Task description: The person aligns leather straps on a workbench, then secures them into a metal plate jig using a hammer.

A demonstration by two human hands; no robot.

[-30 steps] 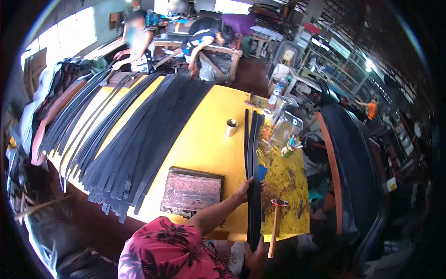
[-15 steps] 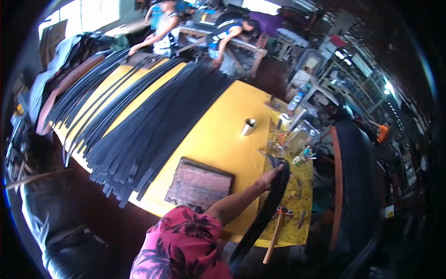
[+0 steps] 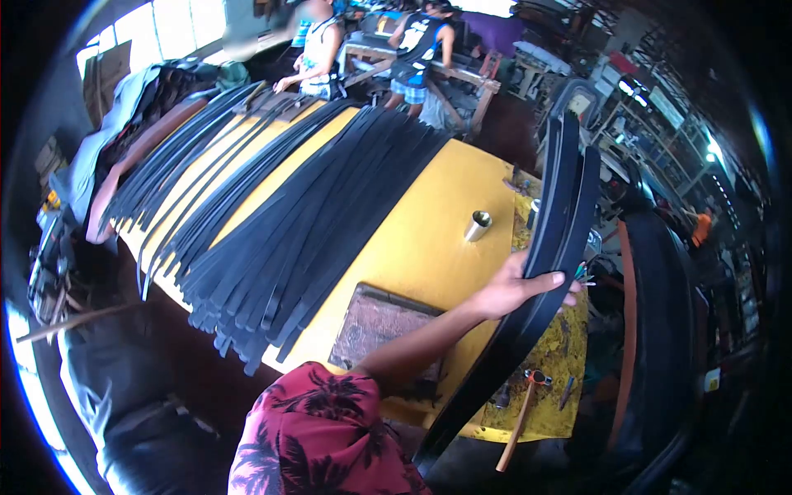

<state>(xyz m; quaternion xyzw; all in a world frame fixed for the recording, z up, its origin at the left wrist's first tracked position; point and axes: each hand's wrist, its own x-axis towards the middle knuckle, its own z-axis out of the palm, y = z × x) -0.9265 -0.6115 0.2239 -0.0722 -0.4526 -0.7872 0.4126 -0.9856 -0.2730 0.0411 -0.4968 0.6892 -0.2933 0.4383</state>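
Gripping a bundle of black strips (image 3: 516, 338) over the right part of the yellow table (image 3: 429, 206), we have our left hand (image 3: 524, 289) wrapped round it: thumb laid across the near face, fingertips showing past the far edge. The bundle slants; its upper ends rise above the table's right side, parted into separate lengths, and its lower part runs down past the near edge. We cannot tell the state of our right hand, which is out of view.

Noted on the table: a broad spread of black strips (image 3: 305, 206) over the left half, loose ends hanging past the near edge; narrower groups of strips farther left; a metal cup (image 3: 478, 225) right of the middle; a worn, pinkish slab (image 3: 384, 326) near the near edge, our forearm crossing over it. A hammer (image 3: 520, 417) lies at the near right corner, head on the stained surface, wooden handle jutting past the edge. A slim tool (image 3: 566, 393) sits just beside it. Pens (image 3: 582, 272) at the table's right side are partly hidden by our hand and the bundle.

Beyond the table's far edge we see a person in a white top (image 3: 318, 49) and a person in a blue-and-black top (image 3: 419, 41). Right of the table: a large black sheet (image 3: 664, 305) with an orange-brown edge.
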